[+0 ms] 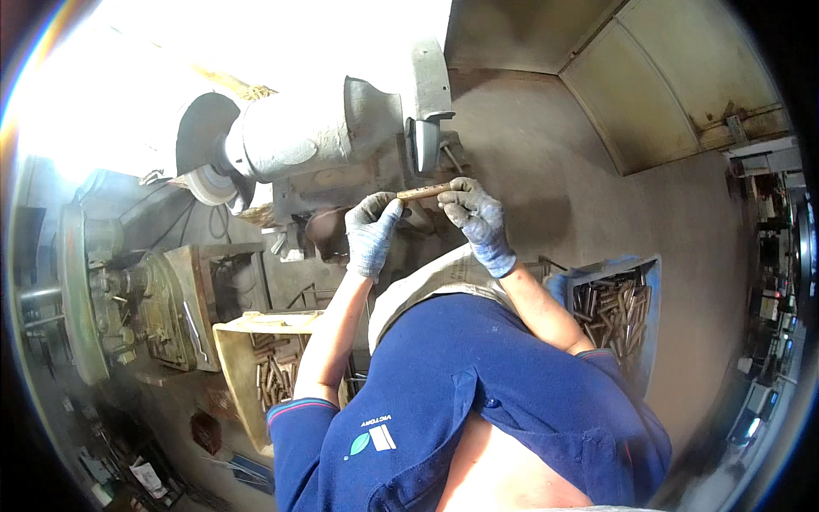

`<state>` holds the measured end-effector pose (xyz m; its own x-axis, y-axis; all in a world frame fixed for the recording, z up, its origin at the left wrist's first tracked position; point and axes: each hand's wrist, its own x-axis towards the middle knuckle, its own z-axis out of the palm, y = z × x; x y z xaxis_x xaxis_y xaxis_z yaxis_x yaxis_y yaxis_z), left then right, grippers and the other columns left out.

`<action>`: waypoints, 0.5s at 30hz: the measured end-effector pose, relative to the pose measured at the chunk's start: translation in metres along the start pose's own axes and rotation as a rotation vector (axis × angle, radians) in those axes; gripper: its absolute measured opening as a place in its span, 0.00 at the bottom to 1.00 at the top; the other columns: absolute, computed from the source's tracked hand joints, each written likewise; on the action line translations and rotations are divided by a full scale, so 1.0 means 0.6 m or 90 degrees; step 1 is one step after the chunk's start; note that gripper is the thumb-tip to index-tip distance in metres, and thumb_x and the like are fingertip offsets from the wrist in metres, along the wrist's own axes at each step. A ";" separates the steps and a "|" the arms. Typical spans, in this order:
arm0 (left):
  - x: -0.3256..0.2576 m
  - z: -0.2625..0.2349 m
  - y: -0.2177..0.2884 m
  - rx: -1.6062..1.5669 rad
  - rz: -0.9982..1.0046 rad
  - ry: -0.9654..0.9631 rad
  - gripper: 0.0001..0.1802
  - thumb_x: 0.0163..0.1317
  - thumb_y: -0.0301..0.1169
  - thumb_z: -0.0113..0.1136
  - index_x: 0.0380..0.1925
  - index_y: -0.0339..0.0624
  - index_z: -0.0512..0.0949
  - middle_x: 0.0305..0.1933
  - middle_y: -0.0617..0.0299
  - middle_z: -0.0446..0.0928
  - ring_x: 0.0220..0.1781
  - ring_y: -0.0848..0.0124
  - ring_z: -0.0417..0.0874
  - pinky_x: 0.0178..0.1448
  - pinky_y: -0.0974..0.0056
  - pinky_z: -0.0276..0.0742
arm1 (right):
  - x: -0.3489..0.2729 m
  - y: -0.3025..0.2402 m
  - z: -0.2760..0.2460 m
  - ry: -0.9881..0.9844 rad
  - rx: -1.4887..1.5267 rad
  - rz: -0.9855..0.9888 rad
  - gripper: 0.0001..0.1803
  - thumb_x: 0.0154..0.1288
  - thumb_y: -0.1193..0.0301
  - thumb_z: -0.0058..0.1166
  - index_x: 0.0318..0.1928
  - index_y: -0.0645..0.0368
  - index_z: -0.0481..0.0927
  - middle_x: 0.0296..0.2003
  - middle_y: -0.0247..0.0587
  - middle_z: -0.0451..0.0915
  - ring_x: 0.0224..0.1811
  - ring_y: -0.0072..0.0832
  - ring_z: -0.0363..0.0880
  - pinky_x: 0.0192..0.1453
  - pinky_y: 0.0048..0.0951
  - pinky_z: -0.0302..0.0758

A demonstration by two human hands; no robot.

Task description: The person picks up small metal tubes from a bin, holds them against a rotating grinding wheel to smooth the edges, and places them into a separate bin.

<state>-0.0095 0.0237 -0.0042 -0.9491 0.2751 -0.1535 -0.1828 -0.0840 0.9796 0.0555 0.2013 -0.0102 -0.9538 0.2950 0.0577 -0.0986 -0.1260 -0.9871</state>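
**Short rod held close to the grinder**

The brown metal rod [424, 191] lies nearly level just above picture centre, pinched at both ends. The left hand [372, 230], gloved, has its grip clamped on the rod's 9 o'clock end; the right hand [479, 218], also gloved, is closed on the 3 o'clock end. Directly at 12 o'clock of the rod stands the grey bench grinder [333, 128], its guard [424, 141] just above the fingers.

Judged from here, the risk is the closeness: a short piece leaves the gloved fingertips near the machine, and fabric could snag or the rod could slip.

At 4 o'clock a blue bin [614, 299] holds similar rods; at 7 o'clock a tan tray [256, 358] holds more.
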 end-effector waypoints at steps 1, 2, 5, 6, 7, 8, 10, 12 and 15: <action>0.007 0.001 -0.003 -0.033 -0.024 -0.018 0.08 0.60 0.26 0.59 0.36 0.32 0.79 0.29 0.61 0.81 0.30 0.78 0.80 0.37 0.74 0.74 | 0.001 0.003 0.000 0.007 0.003 0.002 0.11 0.54 0.74 0.63 0.38 0.64 0.82 0.41 0.38 0.76 0.45 0.25 0.74 0.49 0.24 0.72; 0.016 0.004 -0.012 -0.043 -0.023 -0.018 0.07 0.60 0.26 0.59 0.36 0.32 0.79 0.29 0.61 0.81 0.29 0.78 0.79 0.35 0.74 0.74 | 0.003 0.008 -0.003 0.013 0.007 0.004 0.11 0.54 0.74 0.63 0.38 0.64 0.82 0.41 0.38 0.76 0.45 0.25 0.74 0.49 0.24 0.72; 0.045 0.013 -0.057 -0.093 -0.049 -0.006 0.06 0.60 0.25 0.58 0.36 0.32 0.78 0.30 0.60 0.81 0.29 0.76 0.81 0.33 0.73 0.75 | 0.007 0.031 -0.017 0.032 -0.041 -0.014 0.11 0.54 0.75 0.63 0.38 0.65 0.82 0.42 0.39 0.76 0.47 0.25 0.74 0.50 0.23 0.72; 0.053 0.019 -0.067 -0.090 -0.030 -0.002 0.06 0.60 0.24 0.58 0.36 0.32 0.78 0.30 0.60 0.81 0.29 0.75 0.81 0.34 0.73 0.75 | 0.010 0.040 -0.023 0.039 -0.067 -0.024 0.11 0.54 0.75 0.63 0.38 0.65 0.82 0.43 0.39 0.76 0.47 0.25 0.74 0.50 0.23 0.72; 0.060 0.026 -0.078 -0.087 -0.012 0.002 0.06 0.60 0.24 0.58 0.35 0.32 0.78 0.30 0.60 0.81 0.29 0.75 0.81 0.34 0.72 0.75 | 0.012 0.048 -0.030 0.043 -0.075 -0.029 0.11 0.54 0.75 0.63 0.38 0.65 0.82 0.43 0.40 0.77 0.48 0.26 0.74 0.51 0.24 0.72; 0.064 0.033 -0.088 -0.085 0.005 0.007 0.06 0.60 0.24 0.58 0.35 0.32 0.78 0.30 0.60 0.81 0.29 0.75 0.81 0.35 0.72 0.76 | 0.015 0.050 -0.035 0.047 -0.084 -0.034 0.11 0.54 0.75 0.63 0.39 0.65 0.82 0.43 0.40 0.78 0.49 0.26 0.74 0.51 0.24 0.72; 0.069 0.035 -0.106 -0.021 0.022 0.003 0.07 0.59 0.24 0.59 0.35 0.32 0.79 0.30 0.60 0.81 0.30 0.75 0.81 0.38 0.71 0.76 | 0.017 0.052 -0.045 0.062 -0.027 0.003 0.11 0.54 0.74 0.63 0.39 0.65 0.82 0.42 0.41 0.79 0.50 0.28 0.74 0.53 0.26 0.72; 0.062 0.048 -0.090 -0.039 0.017 0.001 0.06 0.58 0.25 0.60 0.34 0.32 0.79 0.30 0.61 0.81 0.30 0.75 0.81 0.38 0.71 0.76 | 0.020 0.043 -0.046 0.083 0.110 0.083 0.11 0.54 0.74 0.63 0.39 0.65 0.82 0.40 0.42 0.81 0.50 0.30 0.75 0.54 0.29 0.72; 0.064 0.061 -0.078 -0.178 -0.018 0.001 0.06 0.59 0.24 0.60 0.34 0.33 0.79 0.30 0.59 0.81 0.31 0.73 0.82 0.38 0.70 0.77 | 0.026 0.058 -0.051 0.074 -0.171 -0.088 0.11 0.54 0.74 0.64 0.38 0.66 0.82 0.40 0.42 0.80 0.48 0.29 0.75 0.53 0.27 0.72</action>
<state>-0.0279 0.0731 -0.0510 -0.9432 0.2791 -0.1803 -0.2723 -0.3382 0.9008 0.0458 0.2308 -0.0481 -0.8966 0.3995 0.1912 -0.1313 0.1725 -0.9762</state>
